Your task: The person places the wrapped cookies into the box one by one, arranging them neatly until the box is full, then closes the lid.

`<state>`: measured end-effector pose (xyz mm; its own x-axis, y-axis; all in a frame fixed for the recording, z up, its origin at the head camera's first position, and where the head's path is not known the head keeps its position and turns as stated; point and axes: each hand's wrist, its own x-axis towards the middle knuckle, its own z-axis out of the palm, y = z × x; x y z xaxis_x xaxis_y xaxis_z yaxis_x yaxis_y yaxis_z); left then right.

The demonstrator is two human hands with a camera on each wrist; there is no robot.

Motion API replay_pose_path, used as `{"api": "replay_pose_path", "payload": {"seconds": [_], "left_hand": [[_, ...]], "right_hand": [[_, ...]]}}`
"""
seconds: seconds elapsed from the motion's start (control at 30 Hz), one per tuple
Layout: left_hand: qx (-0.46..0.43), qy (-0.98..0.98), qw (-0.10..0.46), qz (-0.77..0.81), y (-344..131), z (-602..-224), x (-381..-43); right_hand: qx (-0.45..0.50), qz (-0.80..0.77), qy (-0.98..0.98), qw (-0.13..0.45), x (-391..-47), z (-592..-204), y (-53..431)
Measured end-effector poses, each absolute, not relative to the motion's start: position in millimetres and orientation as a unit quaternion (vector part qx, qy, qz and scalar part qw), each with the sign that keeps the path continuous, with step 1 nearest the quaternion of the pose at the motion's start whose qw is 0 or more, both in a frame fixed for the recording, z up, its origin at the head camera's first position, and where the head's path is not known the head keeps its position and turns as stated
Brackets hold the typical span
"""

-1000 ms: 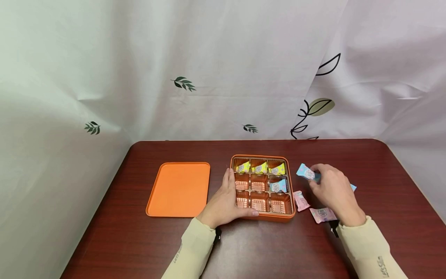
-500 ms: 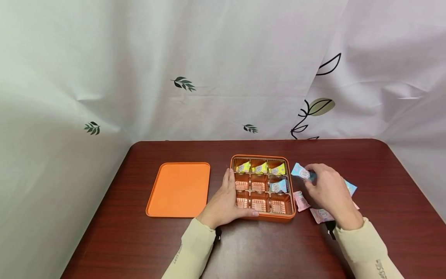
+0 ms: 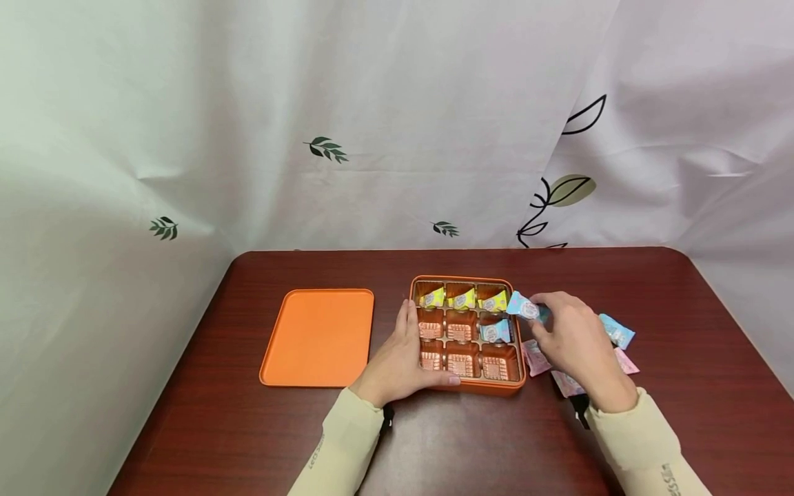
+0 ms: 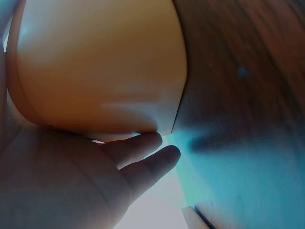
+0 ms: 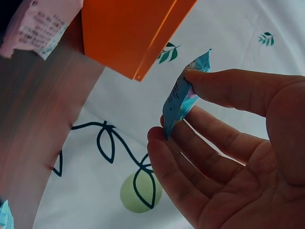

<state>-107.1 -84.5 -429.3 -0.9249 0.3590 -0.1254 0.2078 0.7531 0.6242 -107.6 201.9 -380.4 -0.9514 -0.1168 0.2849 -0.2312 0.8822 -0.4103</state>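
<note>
My left hand (image 3: 397, 362) rests against the left side and near-left corner of an orange sectioned box (image 3: 484, 388), fingers straight, thumb along its front edge. In the left wrist view, two fingertips (image 4: 159, 155) lie beside the box wall (image 4: 105, 67). Between thumb and fingers, my right hand (image 3: 573, 337) pinches a blue wrapped candy (image 3: 522, 306) that overlaps the box's right rim in the head view. Yellow wrapped candies (image 3: 462, 299) sit in the back row of compartments. Another blue candy (image 3: 495, 331) lies in the middle row's right compartment.
An orange lid (image 3: 318, 337) lies flat left of the box. Pink candies (image 3: 535, 359) and a loose blue candy (image 3: 617, 331) lie on the dark red wooden table (image 3: 484, 448), right of the box and partly behind my right hand. A patterned white curtain (image 3: 384, 124) hangs behind.
My right hand has moved left with the blue candy, from beside the box to its right rim. The loose blue candy behind that hand is now uncovered. My left hand stays put.
</note>
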Motion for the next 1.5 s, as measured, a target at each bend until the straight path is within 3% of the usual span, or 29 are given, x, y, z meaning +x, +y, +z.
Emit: {"api": "replay_pose_path", "payload": {"seconds": [0.33, 0.73, 1.5], "left_hand": [[0.154, 0.928, 0.118, 0.319, -84, -430, -107], [0.15, 0.928, 0.119, 0.319, -84, -428, -107], [0.156, 0.927, 0.116, 0.32, -85, -429, -107]], "right_hand": [[0.106, 0.226, -0.96, 0.127, -105, -380, 194], [0.105, 0.231, -0.963, 0.087, -105, -378, 178], [0.142, 0.226, -0.959, 0.09, -106, -384, 157]]}}
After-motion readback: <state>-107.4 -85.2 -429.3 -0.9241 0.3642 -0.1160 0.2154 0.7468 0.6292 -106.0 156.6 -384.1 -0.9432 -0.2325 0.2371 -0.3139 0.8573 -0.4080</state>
